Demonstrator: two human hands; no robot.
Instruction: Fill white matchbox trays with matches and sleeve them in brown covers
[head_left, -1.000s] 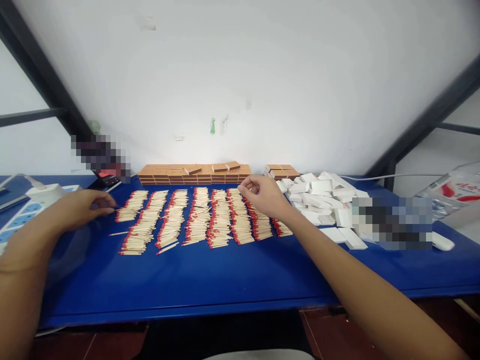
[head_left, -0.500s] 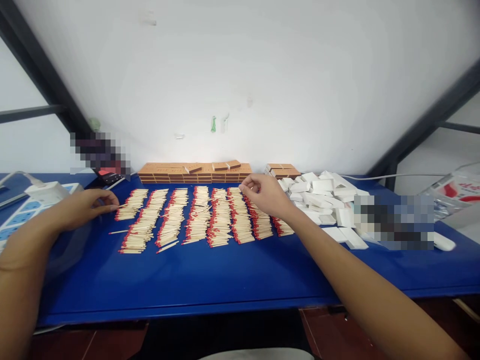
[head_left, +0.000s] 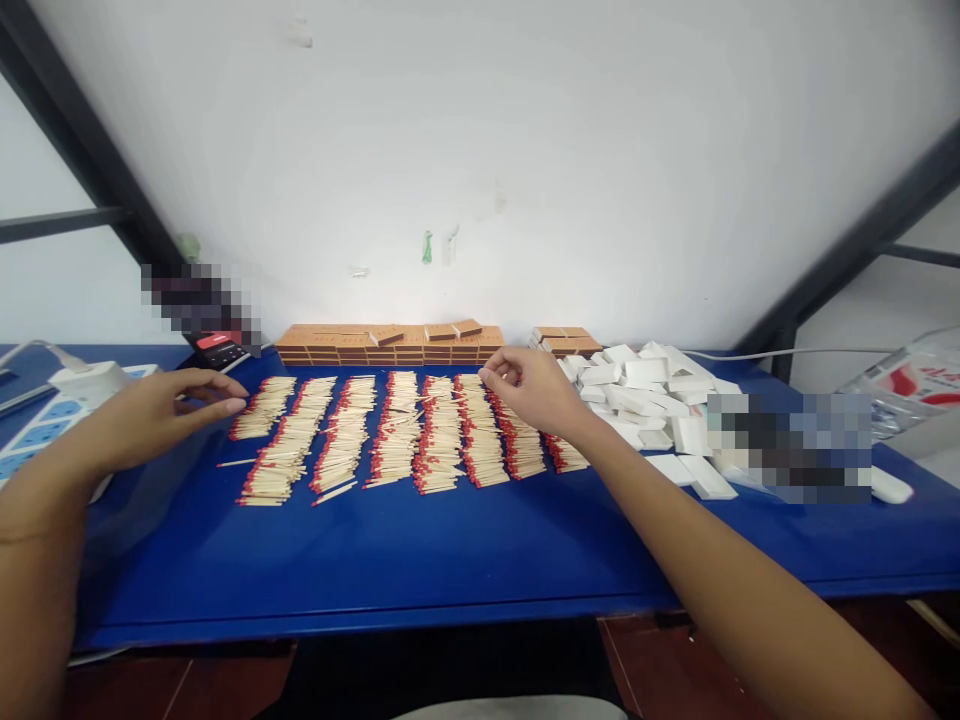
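Several columns of red-tipped matches (head_left: 343, 435) lie across the blue table (head_left: 360, 570). My left hand (head_left: 176, 412) hovers beside the upper end of the leftmost column, fingers apart, with nothing visible between them. One stray match (head_left: 236, 463) sticks out to the left of that column. Over the top end of a column right of the middle is my right hand (head_left: 531, 392). Its fingers are curled and its thumb and fingertips come together; whatever they may hold is hidden. The hand and forearm cover part of the columns on the right.
Stacked orange-brown matchboxes (head_left: 322, 345) line the wall, with a smaller stack (head_left: 566, 340) farther right. White matchbox trays (head_left: 630, 400) are heaped on the right. A power strip (head_left: 45, 430) with a white plug sits at the left, and a clear plastic bag (head_left: 911, 385) at the far right.
My left hand's thumb and fingers, pinched together at the leftmost column before, have come apart, and the hand has risen slightly. My right hand stays in place.
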